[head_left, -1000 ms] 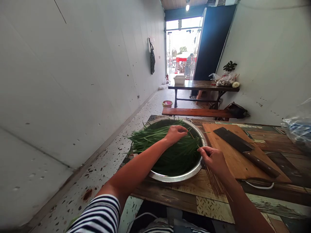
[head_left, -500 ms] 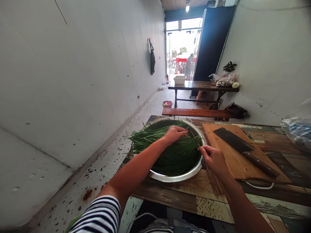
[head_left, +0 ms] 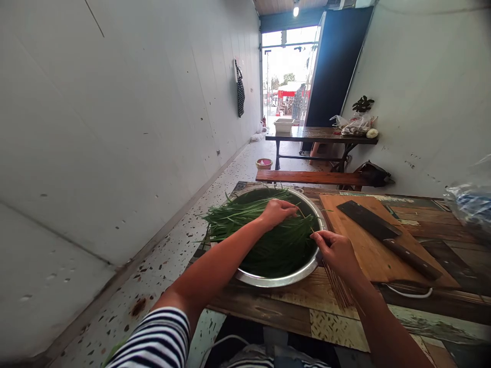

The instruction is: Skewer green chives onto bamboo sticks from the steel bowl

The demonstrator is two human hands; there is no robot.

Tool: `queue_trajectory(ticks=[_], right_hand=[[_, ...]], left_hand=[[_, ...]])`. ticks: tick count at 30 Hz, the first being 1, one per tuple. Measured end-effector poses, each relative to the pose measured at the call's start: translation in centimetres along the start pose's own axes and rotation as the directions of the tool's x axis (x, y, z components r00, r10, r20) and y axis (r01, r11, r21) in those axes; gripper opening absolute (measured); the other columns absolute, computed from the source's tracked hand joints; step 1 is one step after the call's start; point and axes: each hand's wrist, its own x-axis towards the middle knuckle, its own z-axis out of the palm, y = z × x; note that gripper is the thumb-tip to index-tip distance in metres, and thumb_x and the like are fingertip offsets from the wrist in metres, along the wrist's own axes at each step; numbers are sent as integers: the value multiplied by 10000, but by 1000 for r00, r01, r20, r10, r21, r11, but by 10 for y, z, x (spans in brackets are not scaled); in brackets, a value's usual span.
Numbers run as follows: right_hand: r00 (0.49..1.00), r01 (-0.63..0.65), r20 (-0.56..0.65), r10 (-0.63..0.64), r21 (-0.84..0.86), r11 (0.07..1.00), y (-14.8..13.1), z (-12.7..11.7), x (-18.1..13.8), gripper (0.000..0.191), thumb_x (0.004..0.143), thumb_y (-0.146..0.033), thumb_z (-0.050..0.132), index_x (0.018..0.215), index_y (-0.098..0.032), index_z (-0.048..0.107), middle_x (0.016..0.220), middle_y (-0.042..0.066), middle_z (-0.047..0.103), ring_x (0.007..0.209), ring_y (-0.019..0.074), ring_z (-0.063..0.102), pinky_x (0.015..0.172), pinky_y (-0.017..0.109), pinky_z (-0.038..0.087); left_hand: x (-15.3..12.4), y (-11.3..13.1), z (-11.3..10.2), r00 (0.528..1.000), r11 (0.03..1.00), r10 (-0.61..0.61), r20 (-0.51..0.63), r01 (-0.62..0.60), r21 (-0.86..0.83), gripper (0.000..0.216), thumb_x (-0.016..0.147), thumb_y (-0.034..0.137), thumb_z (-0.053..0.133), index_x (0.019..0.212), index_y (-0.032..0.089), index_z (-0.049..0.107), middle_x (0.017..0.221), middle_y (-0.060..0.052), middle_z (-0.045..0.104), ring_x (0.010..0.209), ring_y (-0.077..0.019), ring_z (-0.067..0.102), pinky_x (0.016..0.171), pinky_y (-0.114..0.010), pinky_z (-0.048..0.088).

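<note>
A wide metal bowl point(head_left: 264, 282) full of long green garlic chives point(head_left: 280, 250) sits on the table in front of me. My left hand point(head_left: 280, 211) is over the bowl, its fingers pinched on some of the chives. A thin pale stick tip shows just beyond those fingertips. At the bowl's right rim, my right hand point(head_left: 335, 248) pinches the end of a thin wooden skewer point(head_left: 312, 231), whose middle seems hidden among the chive leaves. Several more skewers point(head_left: 337, 286) lie on the table under my right wrist.
A wooden cutting board point(head_left: 364, 250) with a cleaver point(head_left: 370, 220) lies right of the bowl. A plastic bag point(head_left: 470, 204) is at the far right. Behind are a red-brown bench point(head_left: 307, 177) and a dark table point(head_left: 314, 134) with a white tub point(head_left: 284, 125). A wall point(head_left: 115, 128) runs along the left.
Both hands stay almost in place, with only slight finger shifts. The pale stick tip beside my left fingers shows a little more clearly now.
</note>
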Motion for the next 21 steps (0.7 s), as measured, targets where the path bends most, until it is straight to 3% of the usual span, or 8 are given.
queue_trajectory(ticks=[21], right_hand=[[1000, -1, 21, 2, -13, 1000, 0, 0, 1, 442, 824, -506, 455, 760, -164, 727, 628, 41, 674, 550, 148, 559, 536, 259, 366]], left_hand=[[-1, 0, 1, 1000, 999, 14, 8, -14, 32, 210, 762, 218, 664, 908, 100, 759, 680, -27, 710, 544, -73, 511, 576, -190, 437]])
